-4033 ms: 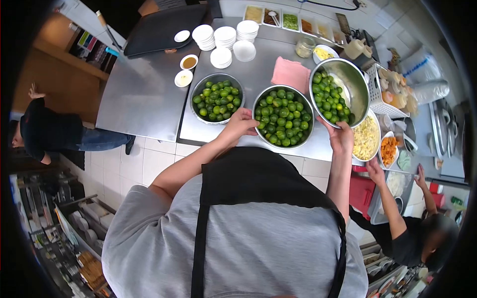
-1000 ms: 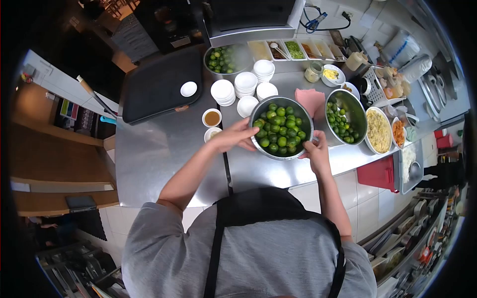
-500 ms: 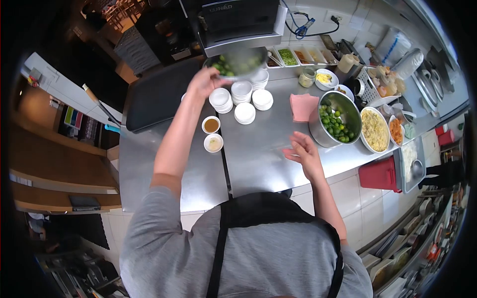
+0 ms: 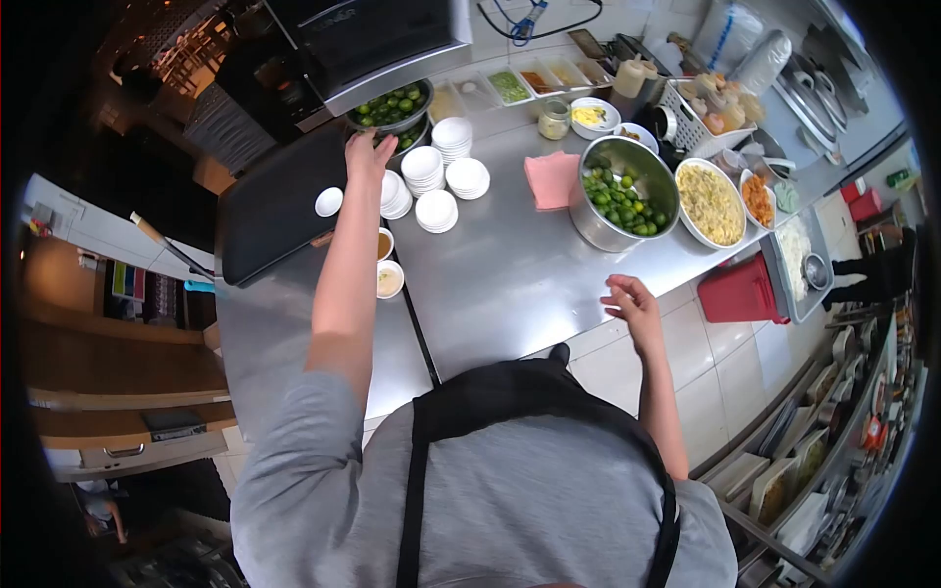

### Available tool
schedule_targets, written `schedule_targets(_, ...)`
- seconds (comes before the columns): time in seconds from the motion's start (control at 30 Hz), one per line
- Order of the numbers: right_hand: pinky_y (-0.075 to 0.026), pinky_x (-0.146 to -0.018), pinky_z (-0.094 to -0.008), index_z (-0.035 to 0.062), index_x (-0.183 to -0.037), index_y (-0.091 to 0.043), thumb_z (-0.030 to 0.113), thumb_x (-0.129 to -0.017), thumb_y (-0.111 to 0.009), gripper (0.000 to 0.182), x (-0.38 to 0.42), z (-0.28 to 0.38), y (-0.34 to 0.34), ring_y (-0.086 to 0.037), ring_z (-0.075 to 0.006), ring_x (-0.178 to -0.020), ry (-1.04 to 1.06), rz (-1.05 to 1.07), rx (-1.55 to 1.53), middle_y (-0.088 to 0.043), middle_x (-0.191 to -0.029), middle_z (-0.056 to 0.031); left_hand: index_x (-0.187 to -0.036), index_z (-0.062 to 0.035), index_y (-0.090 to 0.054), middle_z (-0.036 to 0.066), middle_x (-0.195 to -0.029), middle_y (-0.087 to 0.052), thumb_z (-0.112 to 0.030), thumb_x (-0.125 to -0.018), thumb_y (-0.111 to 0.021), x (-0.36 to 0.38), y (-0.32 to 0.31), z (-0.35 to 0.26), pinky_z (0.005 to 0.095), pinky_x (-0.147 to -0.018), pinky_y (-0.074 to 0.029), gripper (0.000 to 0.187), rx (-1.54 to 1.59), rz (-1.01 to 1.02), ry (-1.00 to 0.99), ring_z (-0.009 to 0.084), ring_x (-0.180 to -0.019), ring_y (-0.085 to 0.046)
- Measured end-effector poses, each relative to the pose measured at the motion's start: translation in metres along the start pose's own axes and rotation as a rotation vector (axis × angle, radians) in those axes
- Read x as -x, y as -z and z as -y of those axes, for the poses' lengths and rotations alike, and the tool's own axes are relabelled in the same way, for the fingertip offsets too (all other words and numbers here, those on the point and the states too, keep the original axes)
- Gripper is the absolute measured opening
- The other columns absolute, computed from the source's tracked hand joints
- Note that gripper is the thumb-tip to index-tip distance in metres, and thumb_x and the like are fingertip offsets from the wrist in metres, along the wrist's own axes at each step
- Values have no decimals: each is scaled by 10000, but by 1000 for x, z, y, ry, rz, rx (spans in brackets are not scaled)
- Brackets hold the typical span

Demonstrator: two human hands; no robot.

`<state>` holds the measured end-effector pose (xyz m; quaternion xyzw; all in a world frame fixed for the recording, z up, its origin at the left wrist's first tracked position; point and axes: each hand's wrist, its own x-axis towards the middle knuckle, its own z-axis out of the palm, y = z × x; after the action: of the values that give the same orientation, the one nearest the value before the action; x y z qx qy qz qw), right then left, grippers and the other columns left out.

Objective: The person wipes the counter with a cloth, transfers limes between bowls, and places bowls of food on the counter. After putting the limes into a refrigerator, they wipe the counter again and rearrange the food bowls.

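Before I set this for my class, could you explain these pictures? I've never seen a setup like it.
There is no machine here: you see a person's two bare hands. Every picture comes from one camera worn on that person's head, looking forward and down, so the grey shirt fills the bottom.

On the metal counter are stacks of white dishes, a pink cloth, a deep metal pot with limes inside, and dishes of yellow food and orange food.

The left hand reaches to a bowl of limes at the far side; whether its fingers grip the rim is hard to tell. The right hand is empty, near the counter's front edge.
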<state>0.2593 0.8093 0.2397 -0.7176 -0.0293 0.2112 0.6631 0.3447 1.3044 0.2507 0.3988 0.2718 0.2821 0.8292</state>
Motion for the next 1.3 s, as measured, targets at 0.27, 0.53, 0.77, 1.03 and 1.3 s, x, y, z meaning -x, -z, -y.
schedule_targets(0.27, -461, -718, -278, 16, -1192, -427, 177, -841, -498, 393, -50, 20, 75, -554, -167, -892, 167, -249, 28, -518, -1083, -89, -1050, -32, -463, 83, -956, -517, -197, -773, -589, 179, -109, 132, 321, -701, -467, 347, -504, 456, 319, 192, -857, -526)
schedule_targets(0.53, -446, -760, -274, 6, -1224, -392, 140, -834, -497, 426, -129, 9, 116, -511, -156, -964, 139, -223, -57, -483, -1151, -102, -672, -28, -474, 46, -597, -474, 79, -555, -518, 167, -176, 215, 296, -552, -455, 164, -385, 261, 424, 146, -522, -468)
schedule_targets(0.77, -443, -725, -251, 3, -1084, -524, 196, -847, -509, 305, -153, 9, 155, -534, -120, -848, 99, 99, -73, -566, -979, -49, -504, -86, -404, -15, -495, -352, 50, -538, -537, 255, -133, 170, 254, -493, -334, 193, -259, 84, 470, 106, -456, -353)
schedule_targets(1.03, -390, -845, -372, 66, -991, -586, 185, -799, -516, 237, -231, 6, 46, -501, -291, -996, 1042, 368, 642, -563, -1048, -92, -750, 4, -503, 56, -740, -539, 91, -605, -492, 387, 4, 128, 268, -667, -459, 169, 41, -534, 261, 165, -668, -532)
schedule_targets(1.3, -206, -932, -550, 126, -1219, -385, 436, -769, -474, 554, -277, -43, -84, -357, -321, -1136, 1272, 161, 1160, -396, -1239, -87, -921, 41, -524, 107, -871, -583, 106, -558, -464, 484, -26, 68, 284, -715, -484, 374, 114, -685, 20, 198, -757, -577)
